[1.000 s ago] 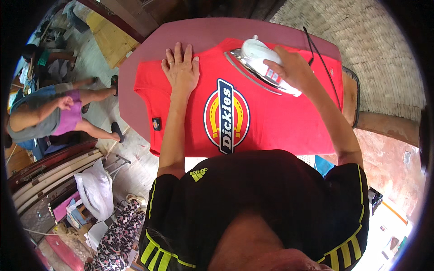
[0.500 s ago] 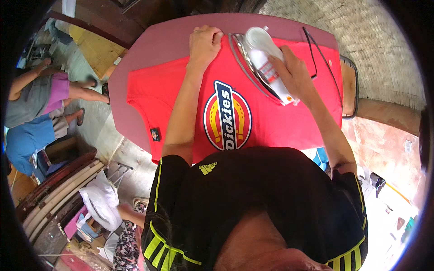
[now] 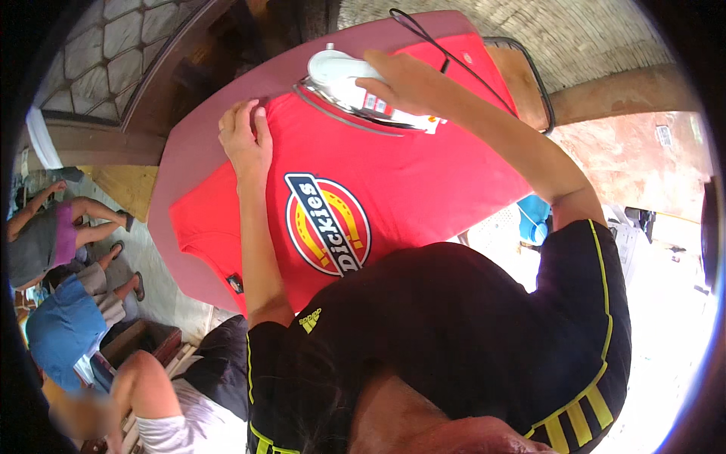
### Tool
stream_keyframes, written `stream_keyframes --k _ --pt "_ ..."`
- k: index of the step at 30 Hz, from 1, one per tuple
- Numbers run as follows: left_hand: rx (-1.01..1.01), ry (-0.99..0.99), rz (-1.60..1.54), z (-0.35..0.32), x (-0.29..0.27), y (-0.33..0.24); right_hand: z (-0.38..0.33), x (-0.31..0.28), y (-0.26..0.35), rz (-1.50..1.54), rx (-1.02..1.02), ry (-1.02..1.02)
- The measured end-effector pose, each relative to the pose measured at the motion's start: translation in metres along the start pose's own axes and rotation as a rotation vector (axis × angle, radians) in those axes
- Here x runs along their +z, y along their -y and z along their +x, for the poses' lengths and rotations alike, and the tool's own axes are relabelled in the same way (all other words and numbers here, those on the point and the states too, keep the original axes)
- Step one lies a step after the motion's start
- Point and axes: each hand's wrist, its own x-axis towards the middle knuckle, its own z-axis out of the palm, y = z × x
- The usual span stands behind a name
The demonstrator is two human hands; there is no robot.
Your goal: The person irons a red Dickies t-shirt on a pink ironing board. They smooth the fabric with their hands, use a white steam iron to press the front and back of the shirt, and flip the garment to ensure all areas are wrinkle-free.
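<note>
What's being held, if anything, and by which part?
Right hand: the white iron, by its handle. Left hand: at the red shirt's edge, grip unclear.

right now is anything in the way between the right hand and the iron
Nothing visible: the right hand grips the white iron directly. The black cord lies right of that hand; the left hand is at the edge of the red shirt.

Bright overall; fiercest glare near right, floor point(image 3: 658, 340) bleached white, detail gone. Red shirt point(image 3: 431, 166) evenly lit, vivid, faint shading in creases. Iron point(image 3: 359, 91) catches sheen on metal edge. Black top point(image 3: 431, 333) swallows detail. Far left woodwork point(image 3: 162, 83) dim. Round black rim, bluish fringe at right, straight edges bending. Person point(image 3: 147, 386) near left partly smudged, rest fairly sharp.
</note>
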Motion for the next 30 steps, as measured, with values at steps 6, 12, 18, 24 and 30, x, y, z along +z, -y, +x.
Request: stream_keyframes --k 6,12,18,24,30 --pt "0.191 0.331 0.257 -0.011 0.034 -0.058 -0.053 -0.035 -0.055 -0.018 0.149 -0.109" --pt "0.198 0.420 0.424 -0.016 0.056 -0.054 -0.119 -0.033 -0.068 -0.084 0.236 -0.155" --pt "0.186 0.434 0.408 -0.010 0.056 -0.060 -0.200 -0.048 -0.044 0.063 0.230 -0.108" --pt "0.143 0.427 0.476 -0.050 0.051 -0.133 -0.239 -0.069 -0.118 -0.123 0.288 -0.163" --pt "0.105 0.495 0.346 -0.110 0.047 -0.215 -0.205 -0.100 -0.161 -0.113 0.198 -0.481"
